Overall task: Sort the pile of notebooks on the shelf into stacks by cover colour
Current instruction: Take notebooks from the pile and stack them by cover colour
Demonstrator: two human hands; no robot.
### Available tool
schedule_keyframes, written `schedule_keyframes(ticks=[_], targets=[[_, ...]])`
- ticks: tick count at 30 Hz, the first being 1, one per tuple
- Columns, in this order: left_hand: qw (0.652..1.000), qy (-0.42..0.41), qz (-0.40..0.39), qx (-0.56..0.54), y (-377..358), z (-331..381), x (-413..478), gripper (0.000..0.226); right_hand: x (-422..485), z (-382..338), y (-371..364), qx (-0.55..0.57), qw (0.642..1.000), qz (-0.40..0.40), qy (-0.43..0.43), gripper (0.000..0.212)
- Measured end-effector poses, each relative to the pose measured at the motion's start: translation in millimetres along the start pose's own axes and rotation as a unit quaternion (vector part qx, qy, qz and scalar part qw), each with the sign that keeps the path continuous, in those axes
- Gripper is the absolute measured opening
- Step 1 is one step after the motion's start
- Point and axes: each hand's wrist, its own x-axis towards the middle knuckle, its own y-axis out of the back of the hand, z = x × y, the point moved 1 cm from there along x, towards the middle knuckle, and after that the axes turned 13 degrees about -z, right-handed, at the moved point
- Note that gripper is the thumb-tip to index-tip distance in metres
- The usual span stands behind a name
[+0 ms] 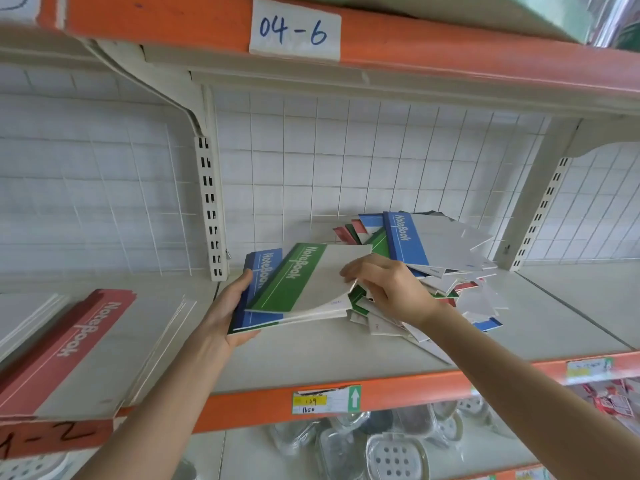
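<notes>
Green-striped notebook (304,278), orange shelf edge (415,393)

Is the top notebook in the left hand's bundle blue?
No: the left hand holds a bundle topped by a green notebook, and a blue notebook lies under it.

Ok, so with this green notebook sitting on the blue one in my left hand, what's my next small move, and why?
Probably lift the green notebook off with the right hand, which pinches its corner, and lay it on the bare shelf between the red stack and the pile. The left hand grips it together with a blue notebook, so colours are mixed there.
</notes>
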Motion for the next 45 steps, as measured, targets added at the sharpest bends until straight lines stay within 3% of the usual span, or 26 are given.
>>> schedule_keyframes(ticks=[2, 5, 8, 9, 11, 13, 15, 17, 19, 26, 35, 39, 43, 45], targets=[[0.999, 0.015, -0.005, 0.035, 1, -1, -6, 0.023, -3, -1, -5, -0.005, 1.0, -0.009, 0.009, 0.029], [0.996, 0.021, 0.009, 0.084, 5, -3, -16, 0.018, -7, 1, -14, -0.042, 0.997, -0.004, -0.057, 0.028], [0.992, -0.003, 0.037, 0.123, 13, -4, -26, 0.014, -7, -10, -21, 0.052, 0.966, -0.016, -0.253, 0.029], [0.991, -0.011, 0.04, 0.129, 13, -4, -32, 0.013, -3, -17, -23, 0.147, 0.927, -0.017, -0.344, 0.028], [0.989, -0.023, 0.043, 0.139, 13, -6, -47, 0.012, 5, -35, -29, 0.382, 0.792, -0.002, -0.477, 0.02], [0.986, -0.036, 0.045, 0.159, 12, -8, -64, 0.013, 8, -53, -31, 0.531, 0.664, -0.03, -0.526, 0.018], [0.981, -0.049, 0.057, 0.178, 11, -11, -81, 0.017, 6, -68, -39, 0.6, 0.607, -0.081, -0.515, 0.013], [0.98, -0.049, 0.075, 0.178, 11, -16, -99, 0.018, 3, -84, -51, 0.624, 0.59, -0.099, -0.502, 0.014], [0.983, -0.045, 0.087, 0.156, 9, -24, -119, 0.019, 2, -106, -58, 0.646, 0.582, -0.084, -0.487, 0.003], [0.991, -0.042, 0.126, 0.011, 30, -75, -196, 0.015, -25, -181, -69, 0.632, 0.618, -0.009, -0.467, 0.018], [0.966, -0.081, 0.224, 0.102, 86, -102, -307, 0.021, -22, -291, -102, 0.633, 0.655, -0.079, -0.405, 0.02], [0.934, -0.123, 0.275, 0.193, 106, -99, -339, 0.044, -1, -325, -112, 0.617, 0.68, -0.107, -0.381, 0.029], [0.892, -0.152, 0.348, 0.247, 135, -91, -365, 0.076, 25, -357, -123, 0.613, 0.7, -0.117, -0.347, 0.026], [0.875, -0.16, 0.374, 0.262, 154, -84, -375, 0.072, 39, -375, -134, 0.613, 0.705, -0.12, -0.337, 0.024]])
